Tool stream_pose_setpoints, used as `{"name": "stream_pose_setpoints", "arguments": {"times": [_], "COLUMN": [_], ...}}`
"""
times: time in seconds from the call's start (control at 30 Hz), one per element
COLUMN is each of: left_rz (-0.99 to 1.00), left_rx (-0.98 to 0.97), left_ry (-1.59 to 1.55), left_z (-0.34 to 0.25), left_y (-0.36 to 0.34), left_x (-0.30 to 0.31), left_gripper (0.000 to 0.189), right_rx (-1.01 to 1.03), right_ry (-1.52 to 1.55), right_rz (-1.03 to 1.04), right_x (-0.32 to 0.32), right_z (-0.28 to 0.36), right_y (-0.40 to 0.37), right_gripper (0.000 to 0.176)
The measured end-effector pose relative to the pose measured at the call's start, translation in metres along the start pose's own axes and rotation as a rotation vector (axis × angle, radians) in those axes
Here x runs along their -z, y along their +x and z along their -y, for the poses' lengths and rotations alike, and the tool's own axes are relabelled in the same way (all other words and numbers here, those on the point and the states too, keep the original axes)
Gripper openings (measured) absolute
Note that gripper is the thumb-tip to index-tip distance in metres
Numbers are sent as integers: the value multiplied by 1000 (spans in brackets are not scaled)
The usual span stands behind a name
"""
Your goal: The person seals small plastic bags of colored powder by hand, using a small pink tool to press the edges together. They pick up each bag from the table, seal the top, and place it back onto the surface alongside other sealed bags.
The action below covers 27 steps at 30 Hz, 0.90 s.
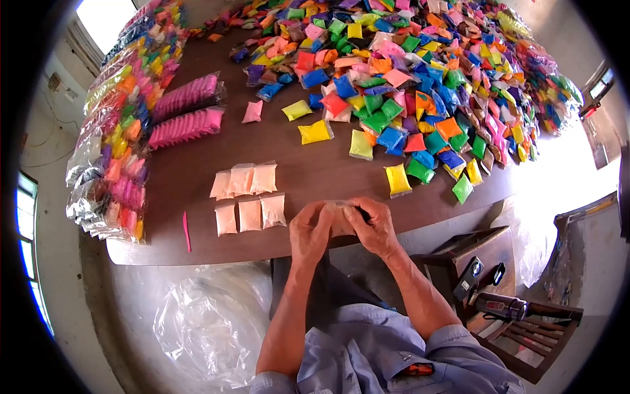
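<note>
My left hand [310, 231] and my right hand [374, 227] are both closed at the table's front edge, pinching the top of a small peach-coloured packet [341, 224] between thumbs and fingers. The packet hangs upright between them, partly covered by the fingers. Just left of my left hand lie two rows of similar peach packets, a front one [250, 215] closest to me and an overlapping back row [241, 178]. Farther left on the table is a thin pink plastic stick [186, 231].
A big heap of multicoloured packets [394, 85] covers the table's [170, 184] back and right. Stacked clear bags [118, 151] of packets line the left edge, beside two bundles of pink packets [187, 128]. Clear plastic sheeting [210, 322] lies below; a wooden chair [531, 338] holds a flask [499, 305].
</note>
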<state>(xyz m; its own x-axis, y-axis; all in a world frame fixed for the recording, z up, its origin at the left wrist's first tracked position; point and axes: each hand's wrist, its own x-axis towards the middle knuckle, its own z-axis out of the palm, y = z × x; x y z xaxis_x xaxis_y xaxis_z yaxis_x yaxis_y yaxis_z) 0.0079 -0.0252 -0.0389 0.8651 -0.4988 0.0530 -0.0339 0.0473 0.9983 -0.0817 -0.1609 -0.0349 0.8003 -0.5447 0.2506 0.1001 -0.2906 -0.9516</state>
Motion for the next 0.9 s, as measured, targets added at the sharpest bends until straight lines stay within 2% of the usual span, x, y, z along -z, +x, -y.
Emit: {"name": "stream_pose_setpoints", "arguments": {"times": [0.07, 0.13, 0.27, 0.5, 0.57, 0.67, 0.9], "left_rz": [3, -7, -28, -4, 70, 30, 8], "left_rx": [-24, -28, -50, 19, -24, -100, -119], "left_ry": [-36, -6, 44, 22, 192, 195, 211], "left_z": [-1, 2, 5, 2, 1, 1, 1], "left_y": [0, 0, 1, 0, 2, 2, 1], "left_x": [1, 3, 1, 0, 2, 1, -2], "left_gripper": [22, 22, 22, 21, 20, 20, 23], "right_rx": [17, 8, -57, 20, 21, 7, -3], "right_ry": [5, -112, -45, -58, -64, -97, -104], "right_rz": [4, 24, 19, -14, -11, -22, -8], "right_x": [0, 2, 0, 0, 0, -1, -1], "right_z": [1, 7, 0, -3, -3, 4, 2], "right_y": [1, 2, 1, 0, 1, 1, 1], "right_gripper": [13, 16, 18, 12, 12, 13, 15]}}
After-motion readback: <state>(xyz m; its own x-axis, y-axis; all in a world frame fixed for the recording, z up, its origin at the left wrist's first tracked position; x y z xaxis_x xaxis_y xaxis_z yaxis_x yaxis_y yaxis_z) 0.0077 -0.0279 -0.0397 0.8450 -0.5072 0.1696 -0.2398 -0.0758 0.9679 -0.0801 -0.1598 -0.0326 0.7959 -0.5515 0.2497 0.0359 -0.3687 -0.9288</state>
